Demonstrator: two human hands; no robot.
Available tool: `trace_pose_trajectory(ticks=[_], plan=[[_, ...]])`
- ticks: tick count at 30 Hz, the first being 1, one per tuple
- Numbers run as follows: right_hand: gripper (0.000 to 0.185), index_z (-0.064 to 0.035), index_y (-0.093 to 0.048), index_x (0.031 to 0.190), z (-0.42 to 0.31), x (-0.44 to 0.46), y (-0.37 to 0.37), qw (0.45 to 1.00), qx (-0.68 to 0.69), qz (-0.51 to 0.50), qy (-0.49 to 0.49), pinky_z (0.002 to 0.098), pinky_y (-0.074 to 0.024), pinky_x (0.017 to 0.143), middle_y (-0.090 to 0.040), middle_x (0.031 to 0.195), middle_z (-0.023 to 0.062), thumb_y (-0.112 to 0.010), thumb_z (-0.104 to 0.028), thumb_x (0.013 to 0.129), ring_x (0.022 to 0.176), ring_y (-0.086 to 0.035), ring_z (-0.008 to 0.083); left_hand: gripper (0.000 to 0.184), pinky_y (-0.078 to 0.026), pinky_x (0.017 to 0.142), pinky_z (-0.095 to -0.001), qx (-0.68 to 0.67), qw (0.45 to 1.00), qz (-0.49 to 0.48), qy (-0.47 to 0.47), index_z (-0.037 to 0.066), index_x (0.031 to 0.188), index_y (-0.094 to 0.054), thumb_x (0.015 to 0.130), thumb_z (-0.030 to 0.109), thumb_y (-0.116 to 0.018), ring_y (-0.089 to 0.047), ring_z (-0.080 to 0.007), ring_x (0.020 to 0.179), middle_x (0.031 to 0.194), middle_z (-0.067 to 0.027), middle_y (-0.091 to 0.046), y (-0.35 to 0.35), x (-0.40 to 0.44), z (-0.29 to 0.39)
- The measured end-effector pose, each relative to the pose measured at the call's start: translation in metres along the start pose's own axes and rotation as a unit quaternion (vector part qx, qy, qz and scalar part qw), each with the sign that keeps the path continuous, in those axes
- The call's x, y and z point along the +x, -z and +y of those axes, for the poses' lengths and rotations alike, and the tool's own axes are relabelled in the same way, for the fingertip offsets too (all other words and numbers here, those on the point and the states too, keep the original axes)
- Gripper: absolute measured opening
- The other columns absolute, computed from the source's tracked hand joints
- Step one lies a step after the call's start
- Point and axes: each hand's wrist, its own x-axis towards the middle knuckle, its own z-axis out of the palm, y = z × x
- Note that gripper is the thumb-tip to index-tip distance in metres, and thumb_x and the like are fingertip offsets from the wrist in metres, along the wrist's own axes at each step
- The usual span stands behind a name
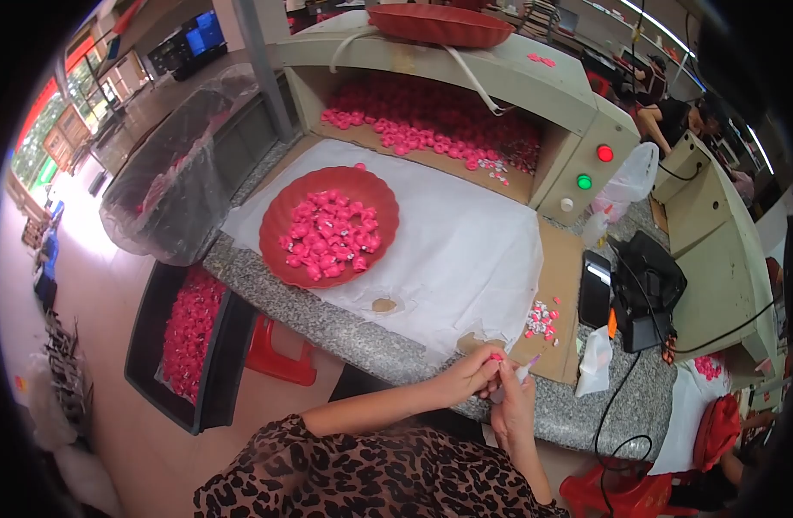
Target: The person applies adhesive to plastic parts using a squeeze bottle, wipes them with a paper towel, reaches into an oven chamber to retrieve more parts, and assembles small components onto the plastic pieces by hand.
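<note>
My left hand (467,378) is closed, pinching a small pink piece (496,356) at the front edge of the worktop. Right against it, my right hand (515,404) is wrapped round a small whitish squeeze bottle (522,373) with a thin purplish tip, most of it hidden by the fingers. Small pink and white bits (541,319) lie on cardboard (562,259) just beyond my hands. To the left, a red scalloped plate (271,220) holds many pink pieces (332,233) on a sheet of white paper (448,250).
Behind the paper, a machine opening (431,129) contains many pink pieces; its side has red (604,154) and green (584,182) lights. A phone (595,289), black bag (651,276) and cable stand right. A dark crate (146,345) of pink pieces and red stool (280,358) sit below left.
</note>
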Motion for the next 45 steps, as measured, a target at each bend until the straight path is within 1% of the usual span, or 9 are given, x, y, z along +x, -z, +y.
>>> trace_pose_trajectory(ticks=[1, 3, 13, 25, 27, 28, 37, 40, 45], plan=[[0.017, -0.0029, -0.054, 0.077, 0.0, 0.001, -0.002, 1.0, 0.0, 0.008, -0.001, 0.0215, -0.0395, 0.046, -0.053, 0.061, 0.0036, -0.055, -0.02, 0.081, 0.051, -0.049, 0.0105, 0.02, -0.036, 0.052, -0.0206, 0.005, 1.0, 0.009, -0.005, 0.005, 0.101, -0.039, 0.091, 0.019, -0.029, -0.04, -0.0077, 0.058, 0.068, -0.0021, -0.041, 0.001, 0.0, -0.001], [0.017, -0.0036, -0.054, 0.075, -0.002, 0.002, -0.005, 1.0, -0.011, 0.006, 0.0, 0.0215, -0.0394, 0.046, -0.052, 0.06, 0.0031, -0.055, -0.02, 0.081, 0.051, -0.048, 0.0107, 0.027, -0.036, 0.054, -0.0214, -0.001, 1.0, -0.001, 0.012, 0.005, 0.105, -0.039, 0.092, 0.026, -0.029, -0.04, -0.0089, 0.061, 0.069, -0.0016, -0.04, 0.003, 0.0, -0.004], [0.019, -0.0034, -0.053, 0.076, 0.003, -0.001, -0.006, 0.998, -0.018, 0.038, 0.045, 0.0215, -0.0393, 0.045, -0.05, 0.058, 0.0019, -0.054, -0.021, 0.082, 0.049, -0.046, 0.0089, 0.028, -0.035, 0.051, -0.0212, 0.069, 0.998, 0.011, -0.002, 0.004, 0.1, -0.037, 0.091, 0.029, -0.03, -0.039, -0.0082, 0.057, 0.066, -0.0018, -0.039, -0.001, 0.002, -0.003], [0.018, -0.0035, -0.053, 0.075, 0.009, -0.001, -0.007, 0.994, -0.001, 0.069, 0.084, 0.0201, -0.0372, 0.043, -0.049, 0.057, 0.0009, -0.054, -0.02, 0.082, 0.048, -0.044, 0.0074, 0.024, -0.034, 0.048, -0.0209, 0.075, 0.996, 0.048, -0.009, 0.003, 0.096, -0.039, 0.091, 0.025, -0.031, -0.037, -0.0076, 0.055, 0.065, -0.0012, -0.039, -0.009, 0.004, -0.003], [0.017, -0.0035, -0.053, 0.075, 0.009, 0.0, -0.009, 0.994, -0.004, 0.072, 0.086, 0.0201, -0.0367, 0.043, -0.049, 0.056, 0.0008, -0.054, -0.019, 0.082, 0.048, -0.044, 0.0074, 0.016, -0.035, 0.047, -0.0215, 0.064, 0.996, 0.066, -0.002, 0.004, 0.09, -0.04, 0.091, 0.018, -0.032, -0.037, -0.0079, 0.054, 0.063, -0.0013, -0.039, -0.01, 0.004, -0.001], [0.017, -0.0036, -0.054, 0.075, 0.009, -0.001, -0.009, 0.993, -0.005, 0.075, 0.087, 0.0201, -0.0361, 0.043, -0.048, 0.056, 0.0007, -0.054, -0.019, 0.082, 0.047, -0.044, 0.0073, 0.016, -0.035, 0.047, -0.0215, 0.059, 0.996, 0.062, 0.001, 0.004, 0.09, -0.04, 0.091, 0.018, -0.032, -0.037, -0.0079, 0.054, 0.063, -0.0013, -0.039, -0.01, 0.004, -0.002], [0.017, -0.0035, -0.055, 0.071, 0.006, -0.001, -0.01, 0.994, 0.008, 0.085, 0.064, 0.0196, -0.035, 0.043, -0.05, 0.056, 0.0, -0.054, -0.017, 0.082, 0.047, -0.043, 0.0066, 0.019, -0.035, 0.047, -0.0206, 0.071, 0.995, 0.068, -0.012, 0.004, 0.095, -0.042, 0.091, 0.02, -0.031, -0.038, -0.0077, 0.053, 0.063, -0.0012, -0.04, -0.007, 0.006, -0.012], [0.017, -0.0036, -0.055, 0.071, 0.005, 0.0, -0.008, 0.994, 0.011, 0.085, 0.064, 0.0197, -0.0354, 0.043, -0.05, 0.056, 0.0001, -0.055, -0.017, 0.081, 0.047, -0.044, 0.0068, 0.02, -0.036, 0.048, -0.0202, 0.07, 0.995, 0.07, 0.003, 0.004, 0.097, -0.041, 0.091, 0.02, -0.031, -0.039, -0.0077, 0.054, 0.063, -0.0012, -0.04, -0.006, 0.006, -0.014], [0.017, -0.0042, -0.054, 0.076, -0.001, 0.0, -0.009, 0.996, 0.031, 0.075, 0.022, 0.0193, -0.0353, 0.042, -0.052, 0.06, 0.0011, -0.055, -0.021, 0.081, 0.047, -0.046, 0.0071, 0.021, -0.037, 0.052, -0.0197, -0.015, 0.998, -0.004, 0.061, 0.005, 0.105, -0.038, 0.091, 0.02, -0.034, -0.04, -0.0077, 0.057, 0.068, -0.0015, -0.042, -0.001, 0.003, 0.005]])
